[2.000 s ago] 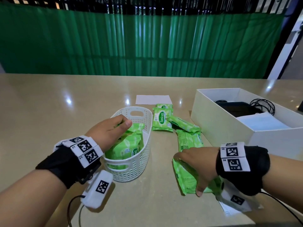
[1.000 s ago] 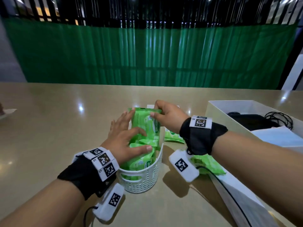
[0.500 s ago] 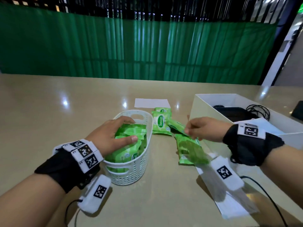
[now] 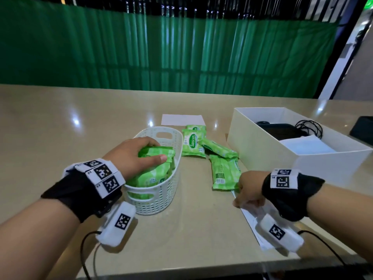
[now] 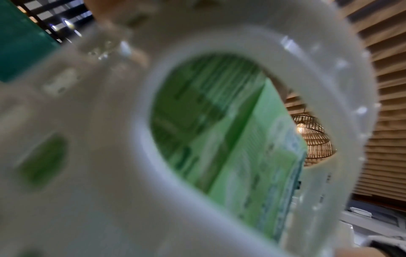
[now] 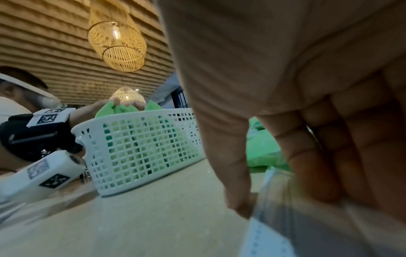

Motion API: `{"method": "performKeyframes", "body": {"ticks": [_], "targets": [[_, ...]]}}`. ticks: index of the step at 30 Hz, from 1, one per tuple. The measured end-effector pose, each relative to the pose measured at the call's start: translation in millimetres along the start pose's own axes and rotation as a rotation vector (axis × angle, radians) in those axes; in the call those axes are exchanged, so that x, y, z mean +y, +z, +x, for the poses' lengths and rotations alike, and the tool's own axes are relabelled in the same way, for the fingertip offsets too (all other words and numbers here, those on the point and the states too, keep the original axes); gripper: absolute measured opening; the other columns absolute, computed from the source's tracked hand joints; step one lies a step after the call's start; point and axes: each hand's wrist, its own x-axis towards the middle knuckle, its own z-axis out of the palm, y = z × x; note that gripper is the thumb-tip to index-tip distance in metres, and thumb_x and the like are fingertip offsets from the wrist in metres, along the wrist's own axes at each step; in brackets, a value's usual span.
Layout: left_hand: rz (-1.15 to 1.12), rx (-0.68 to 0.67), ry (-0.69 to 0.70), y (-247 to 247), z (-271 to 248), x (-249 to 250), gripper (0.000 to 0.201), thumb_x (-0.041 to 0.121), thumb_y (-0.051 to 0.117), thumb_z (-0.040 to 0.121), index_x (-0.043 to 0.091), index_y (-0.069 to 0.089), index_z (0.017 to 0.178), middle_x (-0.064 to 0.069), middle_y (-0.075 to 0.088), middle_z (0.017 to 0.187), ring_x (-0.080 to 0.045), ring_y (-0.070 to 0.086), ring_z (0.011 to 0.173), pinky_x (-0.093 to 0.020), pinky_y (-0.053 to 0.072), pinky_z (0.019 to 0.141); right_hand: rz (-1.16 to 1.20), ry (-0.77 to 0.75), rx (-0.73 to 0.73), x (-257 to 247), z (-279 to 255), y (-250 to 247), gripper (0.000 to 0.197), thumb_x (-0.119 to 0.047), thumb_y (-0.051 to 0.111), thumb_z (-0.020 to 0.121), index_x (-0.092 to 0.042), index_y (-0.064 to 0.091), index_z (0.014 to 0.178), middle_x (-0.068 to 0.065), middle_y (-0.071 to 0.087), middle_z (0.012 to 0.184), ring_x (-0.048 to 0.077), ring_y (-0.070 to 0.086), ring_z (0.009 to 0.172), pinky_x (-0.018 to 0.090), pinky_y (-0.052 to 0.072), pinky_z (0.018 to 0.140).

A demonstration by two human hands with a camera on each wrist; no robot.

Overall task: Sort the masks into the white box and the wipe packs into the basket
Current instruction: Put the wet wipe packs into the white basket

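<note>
The white lattice basket (image 4: 159, 199) holds several green wipe packs (image 4: 159, 172). My left hand (image 4: 156, 149) reaches in from above, thumb and fingers curled round the top pack. Three more green packs (image 4: 225, 172) lie loose between the basket and the white box (image 4: 262, 146). My right hand (image 4: 247, 201) is down on a flat white mask (image 4: 250, 217) near the front edge. In the right wrist view its thumb (image 6: 232, 173) and fingers pinch the mask (image 6: 285, 217) at its end. The left wrist view shows a green pack (image 5: 219, 139) through the basket's handle hole.
Inside the box lie a white mask (image 4: 306, 145) and a black one with ear loops (image 4: 282, 130). A flat white sheet (image 4: 182, 119) rests behind the basket. A dark object (image 4: 363, 128) sits at the far right edge. A green curtain backs the table.
My right hand put a wipe pack into the basket, then drew back past the loose packs and came down on the white mask near the front edge. The left hand stayed on the packs.
</note>
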Motion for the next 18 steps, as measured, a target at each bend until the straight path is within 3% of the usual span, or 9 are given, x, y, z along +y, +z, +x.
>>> {"method": "performKeyframes", "body": {"ticks": [3,5,8,9,10,12,14,16,18], "targets": [[-0.009,0.013,-0.001,1.1,-1.3,-0.8,0.032,0.055,0.065,0.075,0.041,0.058,0.103,0.016,0.06,0.102,-0.004,0.059,0.088,-0.032,0.051,0.081,-0.006,0.004,0.001,-3.8,-0.5,-0.4,0.021,-0.031,0.072,0.068,-0.013,0.064,0.06,-0.001,0.061,0.049,0.015,0.058,0.047,0.027,0.057,0.061],[-0.024,0.012,-0.011,0.7,0.2,-2.7,0.037,0.06,0.066,0.07,0.04,0.06,0.101,0.015,0.062,0.101,-0.005,0.061,0.087,-0.032,0.052,0.08,-0.082,0.004,0.048,-7.5,-2.0,1.5,0.024,-0.029,0.07,0.069,-0.015,0.057,0.056,-0.003,0.053,0.038,0.014,0.053,0.043,0.023,0.05,0.051],[-0.043,-0.04,-0.015,-3.1,0.3,-3.9,0.069,0.087,0.058,0.043,0.043,0.059,0.096,0.017,0.061,0.101,-0.007,0.063,0.088,-0.03,0.052,0.076,-0.154,-0.013,0.056,-7.9,-5.3,2.7,0.027,-0.029,0.066,0.071,-0.015,0.051,0.053,-0.003,0.046,0.03,0.013,0.047,0.041,0.018,0.041,0.047],[-0.024,-0.063,-0.015,-4.2,0.3,-3.3,0.072,0.09,0.056,0.04,0.044,0.058,0.096,0.018,0.059,0.104,-0.008,0.061,0.093,-0.03,0.051,0.079,-0.093,-0.025,0.011,-6.2,-7.1,0.4,0.025,-0.027,0.067,0.07,-0.014,0.054,0.054,-0.004,0.049,0.032,0.012,0.049,0.041,0.018,0.043,0.047],[0.008,-0.084,-0.013,-5.9,-0.5,0.1,0.066,0.086,0.058,0.048,0.044,0.056,0.098,0.017,0.055,0.11,-0.01,0.058,0.099,-0.031,0.049,0.084,0.008,-0.048,-0.04,-4.0,-10.0,-3.8,0.021,-0.024,0.068,0.071,-0.012,0.058,0.056,-0.004,0.055,0.038,0.011,0.052,0.041,0.017,0.045,0.047],[0.089,-0.077,0.005,-10.3,-2.0,8.3,0.047,0.067,0.06,0.07,0.042,0.053,0.109,0.016,0.047,0.117,-0.01,0.048,0.11,-0.031,0.042,0.095,0.225,-0.136,-0.083,-0.7,-20.9,-17.6,0.016,-0.013,0.064,0.074,-0.011,0.059,0.06,-0.001,0.059,0.049,0.011,0.054,0.042,0.019,0.047,0.046],[0.131,-0.04,0.069,-14.7,-2.9,20.3,0.041,0.053,0.06,0.079,0.037,0.052,0.117,0.016,0.044,0.118,-0.005,0.043,0.112,-0.026,0.035,0.094,0.395,-0.255,-0.019,2.2,-34.8,-34.8,0.023,-0.004,0.058,0.077,-0.013,0.055,0.056,-0.002,0.057,0.048,0.01,0.053,0.041,0.02,0.046,0.046],[0.081,-0.042,0.135,-16.8,-1.7,35.5,0.046,0.049,0.063,0.079,0.037,0.048,0.122,0.015,0.048,0.121,-0.003,0.044,0.115,-0.024,0.035,0.094,0.572,-0.415,0.06,1.2,-50.2,-51.5,0.027,0.001,0.056,0.079,-0.012,0.051,0.056,-0.003,0.055,0.046,0.008,0.053,0.041,0.021,0.044,0.044],[-0.032,-0.093,0.192,-15.2,1.9,53.2,0.061,0.051,0.069,0.073,0.04,0.039,0.125,0.011,0.05,0.126,-0.003,0.047,0.118,-0.023,0.036,0.099,0.859,-0.613,0.118,-0.8,-63.3,-64.5,0.016,-0.002,0.058,0.073,-0.006,0.049,0.061,-0.003,0.053,0.046,0.007,0.053,0.041,0.021,0.044,0.042]]}}
